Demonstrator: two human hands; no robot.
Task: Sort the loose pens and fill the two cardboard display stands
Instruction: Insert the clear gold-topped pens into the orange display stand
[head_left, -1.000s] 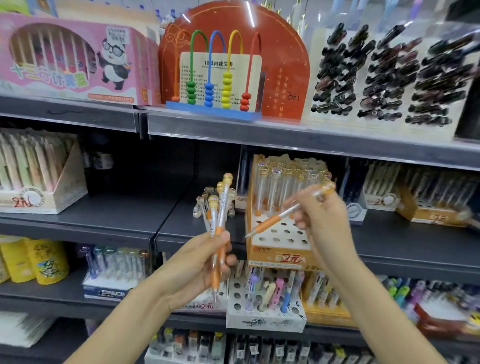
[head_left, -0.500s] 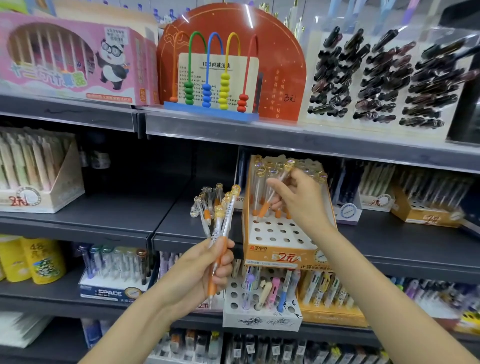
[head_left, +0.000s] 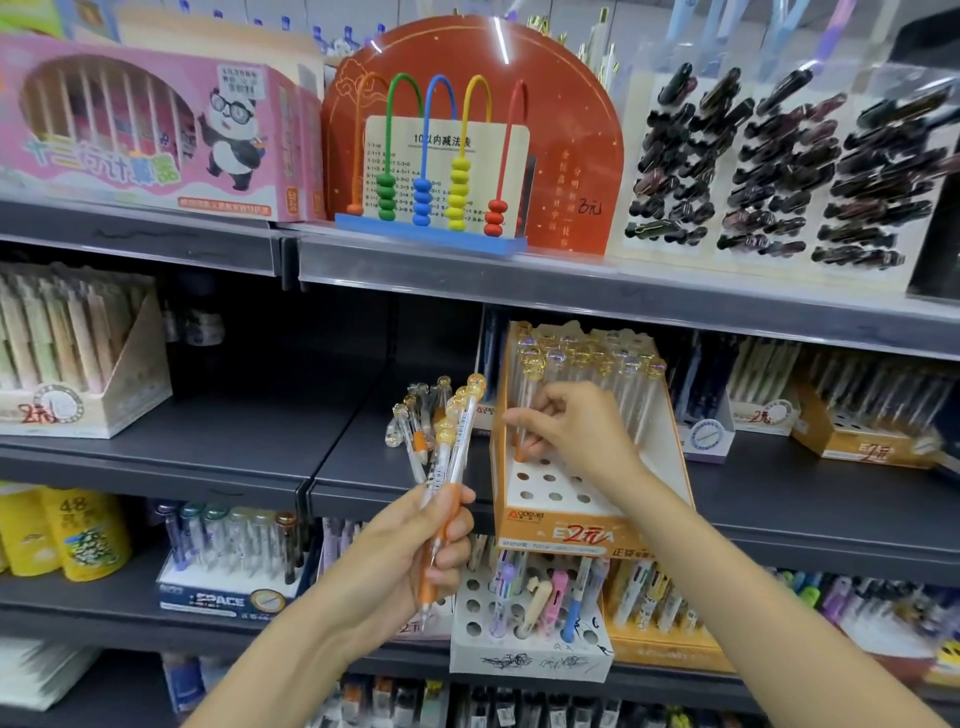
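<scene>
Nearest the camera, the left hand (head_left: 410, 551) grips a small bunch of clear-barrelled pens with orange grips and round amber caps (head_left: 452, 467), its fingers curled round the lower barrels so the caps fan upward; how many pens it holds cannot be counted surely, but it looks like a handful. Just beyond, the right hand (head_left: 576, 436) pinches one more clear pen with an orange tip (head_left: 524, 415) between thumb and fingers, holding it nearly upright with its tip at a hole near the left edge of the orange-and-white cardboard display stand with a perforated top (head_left: 550, 525) that sits on the dark grey metal shelf (head_left: 831, 499). The stand's back rows are already filled with matching pens, while several holes in the front rows are open, so this stand seems roughly half to two-thirds full. Behind the left hand, a loose cluster of similar pens (head_left: 415, 421) lies or leans on the same shelf, not yet sorted. Which box is the second stand cannot be told from here. Judging by this, the work is midway: the handful, the loose cluster and the other stand remain.
</scene>
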